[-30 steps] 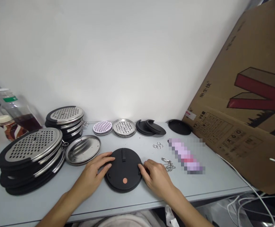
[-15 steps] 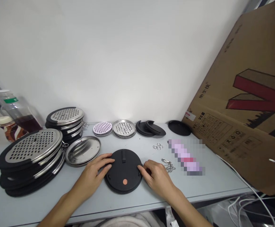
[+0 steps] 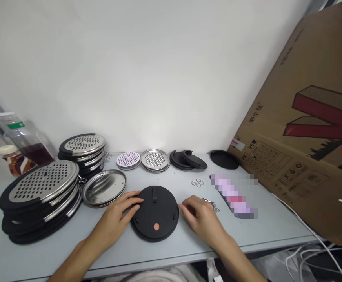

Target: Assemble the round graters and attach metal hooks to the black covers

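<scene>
A round black disc (image 3: 156,213) lies flat on the table in front of me, with a short raised bar near its far edge and a small copper-coloured dot near its close edge. My left hand (image 3: 120,213) rests at the disc's left side, fingers stretched out, the fingertips over the rim. Just off the right rim is my right hand (image 3: 202,219), its fingers curled in with nothing visible in them. Right behind that hand lie metal clips (image 3: 213,204), partly covered by it. Several small metal rings (image 3: 197,183) sit farther back.
To the left stand stacked graters with black rims (image 3: 41,184), a second stack (image 3: 84,145) and metal plates (image 3: 104,188). Grater discs (image 3: 155,159) and black covers (image 3: 185,160) line the wall. A large cardboard box (image 3: 300,129) leans at right; a blurred-out item (image 3: 232,196) lies before it.
My right hand has come off the disc's right edge and moved slightly right, uncovering a small tab there and covering part of the clips. The left hand stays on the rim.
</scene>
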### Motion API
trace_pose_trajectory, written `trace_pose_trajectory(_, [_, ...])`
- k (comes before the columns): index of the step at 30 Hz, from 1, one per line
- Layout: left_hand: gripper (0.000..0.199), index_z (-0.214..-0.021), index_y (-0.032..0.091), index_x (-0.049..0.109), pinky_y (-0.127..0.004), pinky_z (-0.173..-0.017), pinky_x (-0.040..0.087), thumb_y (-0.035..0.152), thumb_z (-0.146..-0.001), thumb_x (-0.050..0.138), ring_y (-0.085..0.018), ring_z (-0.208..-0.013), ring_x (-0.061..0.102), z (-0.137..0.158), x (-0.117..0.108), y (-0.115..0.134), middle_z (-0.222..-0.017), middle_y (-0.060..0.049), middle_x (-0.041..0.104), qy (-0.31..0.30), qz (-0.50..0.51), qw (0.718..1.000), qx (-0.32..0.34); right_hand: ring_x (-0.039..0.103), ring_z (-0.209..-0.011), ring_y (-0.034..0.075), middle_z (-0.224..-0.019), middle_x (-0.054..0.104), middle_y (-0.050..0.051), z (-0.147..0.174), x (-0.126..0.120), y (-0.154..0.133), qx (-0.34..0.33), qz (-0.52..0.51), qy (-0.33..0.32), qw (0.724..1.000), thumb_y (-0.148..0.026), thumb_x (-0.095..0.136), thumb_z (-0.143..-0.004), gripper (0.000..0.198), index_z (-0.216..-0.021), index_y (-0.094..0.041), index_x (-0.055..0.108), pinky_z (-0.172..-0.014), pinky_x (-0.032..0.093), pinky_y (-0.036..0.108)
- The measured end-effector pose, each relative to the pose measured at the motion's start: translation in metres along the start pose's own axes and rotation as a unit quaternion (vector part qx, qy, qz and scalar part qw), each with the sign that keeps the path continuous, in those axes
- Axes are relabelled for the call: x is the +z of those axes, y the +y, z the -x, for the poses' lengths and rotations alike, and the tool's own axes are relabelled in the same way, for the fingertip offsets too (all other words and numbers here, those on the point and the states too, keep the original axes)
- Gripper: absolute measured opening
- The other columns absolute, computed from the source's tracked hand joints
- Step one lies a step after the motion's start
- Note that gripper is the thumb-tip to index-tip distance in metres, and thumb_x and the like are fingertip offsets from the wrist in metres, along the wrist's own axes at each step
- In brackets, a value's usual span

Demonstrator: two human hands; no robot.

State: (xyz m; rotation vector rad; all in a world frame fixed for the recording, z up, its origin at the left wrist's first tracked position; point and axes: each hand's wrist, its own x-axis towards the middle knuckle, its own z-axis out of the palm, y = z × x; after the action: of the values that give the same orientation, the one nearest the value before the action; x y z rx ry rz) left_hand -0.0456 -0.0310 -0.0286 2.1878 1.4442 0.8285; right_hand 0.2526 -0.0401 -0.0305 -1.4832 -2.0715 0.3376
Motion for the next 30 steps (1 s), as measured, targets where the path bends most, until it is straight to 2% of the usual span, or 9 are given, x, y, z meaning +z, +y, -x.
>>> trace_pose_trajectory(2, [0.028,-0.111,0.031,0.071,-0.044,-0.106,0.046,0.036,-0.096,0.048,-0.024,-0.121,0.059,0.000,0.001,-0.001,-0.133,-0.003,0.061,0.001,-0.002,1.000,-0.001,0.062,-0.074,0.019,-0.092,0.067,0.007,0.001,-0.015,0.013,0.031,0.044,0.035,0.998,-0.022,0.048,-0.094,0.020,-0.097,-0.019,0.067,-0.070,0.045,0.030])
trace_pose_trajectory(4, [0.028,-0.111,0.032,0.071,-0.043,-0.106,0.046,0.037,-0.096,0.048,-0.024,-0.121,0.059,0.000,0.001,-0.001,-0.134,-0.002,0.061,0.002,0.000,1.000,-0.005,0.062,-0.091,0.025,-0.102,0.068,0.011,0.003,-0.029,0.027,0.061,0.120,0.050,0.990,-0.017,0.050,-0.089,0.026,-0.108,-0.016,0.067,-0.079,0.046,0.034])
trace_pose_trajectory(6, [0.028,-0.111,0.032,0.071,-0.042,-0.105,0.048,0.037,-0.096,0.048,-0.023,-0.120,0.060,0.000,0.001,-0.001,-0.134,-0.002,0.061,0.003,0.003,1.000,-0.008,0.059,-0.105,0.030,-0.109,0.068,0.013,0.005,-0.038,0.038,0.073,0.168,0.028,0.983,-0.012,0.050,-0.085,0.034,-0.115,-0.014,0.066,-0.085,0.045,0.037])
trace_pose_trajectory(8, [0.028,-0.110,0.032,0.071,-0.041,-0.104,0.049,0.037,-0.096,0.048,-0.023,-0.120,0.060,0.001,0.001,-0.001,-0.133,-0.002,0.061,0.004,0.005,1.000,-0.007,0.058,-0.109,0.030,-0.112,0.067,0.014,0.006,-0.042,0.042,0.089,0.183,-0.012,0.979,-0.008,0.048,-0.082,0.042,-0.120,-0.014,0.065,-0.086,0.045,0.037])
trace_pose_trajectory(11, [0.028,-0.110,0.032,0.071,-0.040,-0.103,0.050,0.037,-0.096,0.048,-0.023,-0.121,0.059,0.001,0.001,-0.001,-0.133,-0.002,0.061,0.001,0.006,1.000,-0.007,0.060,-0.107,0.029,-0.110,0.067,0.013,0.005,-0.042,0.041,0.128,0.177,-0.052,0.975,-0.005,0.045,-0.080,0.048,-0.123,-0.015,0.063,-0.085,0.045,0.036])
trace_pose_trajectory(15, [0.028,-0.111,0.034,0.070,-0.043,-0.107,0.046,0.037,-0.096,0.047,-0.023,-0.122,0.058,0.002,0.001,-0.002,-0.134,-0.001,0.060,-0.002,-0.005,1.000,-0.008,0.062,-0.100,0.026,-0.104,0.068,0.011,0.000,-0.042,0.038,0.148,0.160,-0.059,0.974,-0.004,0.043,-0.078,0.046,-0.116,-0.016,0.067,-0.082,0.045,0.033])
trace_pose_trajectory(19, [0.028,-0.112,0.033,0.070,-0.043,-0.107,0.046,0.036,-0.096,0.047,-0.022,-0.122,0.058,0.001,0.001,-0.003,-0.135,-0.001,0.060,-0.001,-0.010,1.000,-0.004,0.062,-0.091,0.024,-0.095,0.067,0.009,0.000,-0.045,0.040,0.148,0.151,-0.062,0.975,-0.004,0.043,-0.078,0.040,-0.105,-0.017,0.069,-0.079,0.043,0.031])
trace_pose_trajectory(26, [0.028,-0.111,0.032,0.071,-0.040,-0.105,0.048,0.036,-0.096,0.047,-0.022,-0.120,0.060,0.001,0.000,-0.002,-0.133,-0.001,0.061,0.005,-0.012,1.000,-0.002,0.061,-0.089,0.022,-0.094,0.067,0.008,0.001,-0.045,0.047,0.124,0.127,-0.050,0.983,-0.005,0.044,-0.075,0.038,-0.098,-0.019,0.070,-0.077,0.041,0.029])
trace_pose_trajectory(30, [0.028,-0.111,0.032,0.070,-0.040,-0.106,0.048,0.038,-0.096,0.047,-0.022,-0.122,0.059,0.002,0.001,-0.003,-0.134,-0.001,0.060,0.003,-0.014,1.000,-0.003,0.061,-0.085,0.021,-0.091,0.067,0.006,0.000,-0.044,0.051,0.117,0.127,-0.046,0.984,-0.005,0.044,-0.072,0.042,-0.102,-0.020,0.070,-0.075,0.041,0.028])
